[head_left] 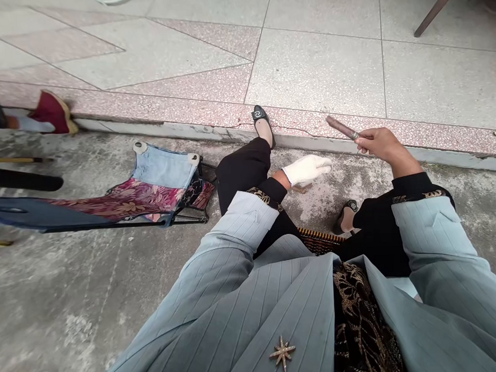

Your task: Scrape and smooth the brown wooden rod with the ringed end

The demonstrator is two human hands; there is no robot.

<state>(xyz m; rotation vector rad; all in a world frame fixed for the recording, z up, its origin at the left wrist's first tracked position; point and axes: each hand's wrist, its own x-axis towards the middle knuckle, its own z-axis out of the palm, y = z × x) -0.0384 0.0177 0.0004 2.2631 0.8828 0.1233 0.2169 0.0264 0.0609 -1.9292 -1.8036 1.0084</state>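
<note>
Right hand [379, 143], bare, is closed at the edge of the step [317, 80]; left hand [308, 170], gloved, is before the step, fingers together, its grip unclear. From the right hand's pinch the brown tool [341, 127] juts forward-left over the step, long axis slanting, free end pointing away, metal band [354, 135] nearest the fingers.

Glove [310, 169]: matt knitted cloth. Handle [340, 127]: dull, wood-like. Paving [317, 69]: smooth, stone-like. Ground [92, 289]: rough concrete.
</note>
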